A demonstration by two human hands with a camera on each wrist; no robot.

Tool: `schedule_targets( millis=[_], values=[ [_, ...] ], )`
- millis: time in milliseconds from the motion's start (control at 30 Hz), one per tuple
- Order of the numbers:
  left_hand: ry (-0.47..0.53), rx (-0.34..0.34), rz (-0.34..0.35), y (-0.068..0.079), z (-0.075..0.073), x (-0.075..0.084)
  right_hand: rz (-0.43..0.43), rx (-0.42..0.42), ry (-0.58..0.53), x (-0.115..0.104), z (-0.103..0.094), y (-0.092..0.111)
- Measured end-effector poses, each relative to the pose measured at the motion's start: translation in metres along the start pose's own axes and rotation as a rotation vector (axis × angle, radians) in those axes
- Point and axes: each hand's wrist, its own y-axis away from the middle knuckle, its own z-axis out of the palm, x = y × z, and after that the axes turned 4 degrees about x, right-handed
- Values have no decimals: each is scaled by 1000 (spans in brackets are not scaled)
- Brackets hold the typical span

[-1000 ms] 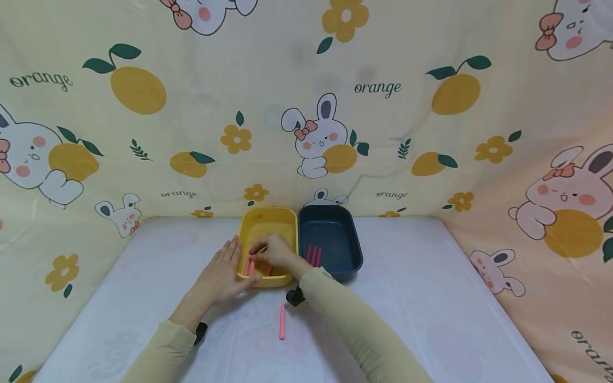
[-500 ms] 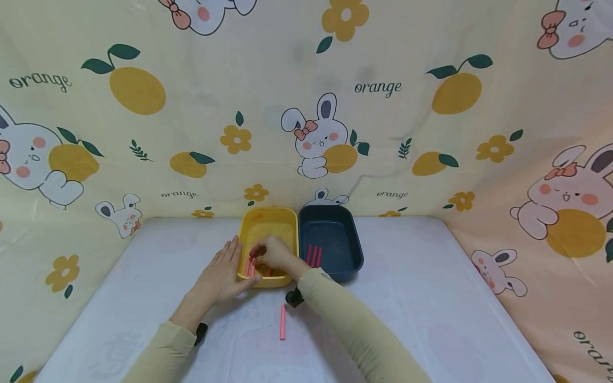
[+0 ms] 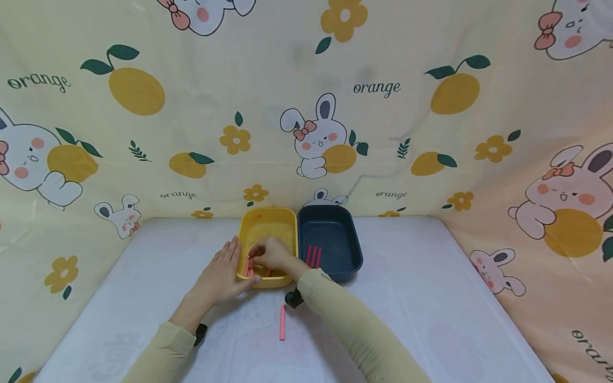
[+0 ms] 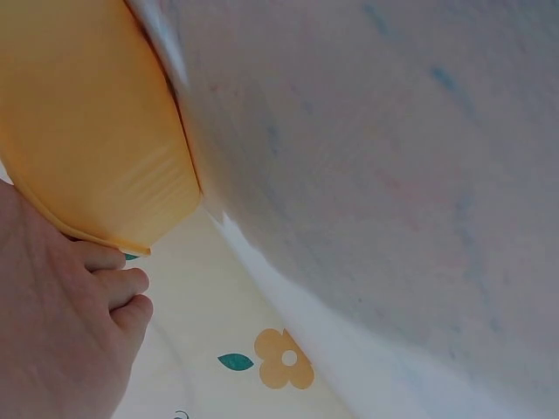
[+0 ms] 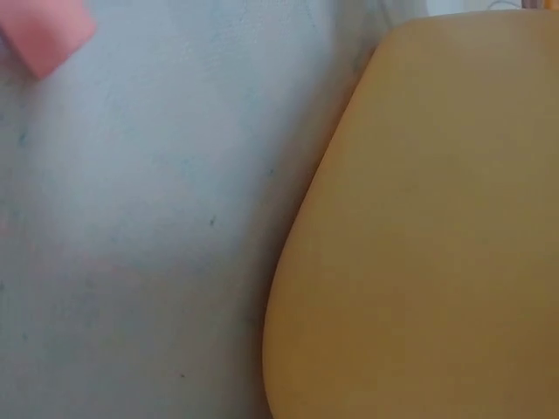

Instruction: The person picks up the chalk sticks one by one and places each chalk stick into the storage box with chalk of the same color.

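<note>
My left hand [image 3: 217,274] rests along the left side of a yellow tray [image 3: 273,283], fingers mostly straight, thumb at the front rim. The left wrist view shows the same hand [image 4: 65,305] at the tray's rim. Inside that tray my right hand [image 3: 273,252] has its thumb and fingers bent together at the top of a pink stick [image 3: 251,272]. Another pink stick [image 3: 246,267] stands close to its left, and a third [image 3: 268,273] lies partly under the hand. The right wrist view catches only the tray's outer wall [image 5: 419,227], not the hand.
A dark blue tray [image 3: 330,223] touches the yellow one on the right, with several darker pink sticks [image 3: 313,257] in it. One loose pink stick [image 3: 282,323] lies on the white-covered table [image 3: 407,308] in front. A patterned cloth [image 3: 268,80] hangs behind.
The right fingertips have shifted very slightly lower and left at the pink stick in the yellow tray. The left hand, both trays and the loose stick have stayed put.
</note>
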Motion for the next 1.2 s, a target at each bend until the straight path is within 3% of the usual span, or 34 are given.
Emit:
schedule_targets(
  millis=[300,533,800,1200],
  values=[
    [-4,20,10,0,1,1,6,59,-39,-3,-6,4],
    [-3,46,24,2,0,3,-12,133,-135,-6,-11,9],
    [-5,33,23,1,-1,3,-87,197,-183,-12,-18,24],
    [-8,27,13,2,0,2,-89,262,-228,-21,-28,54]
  ],
)
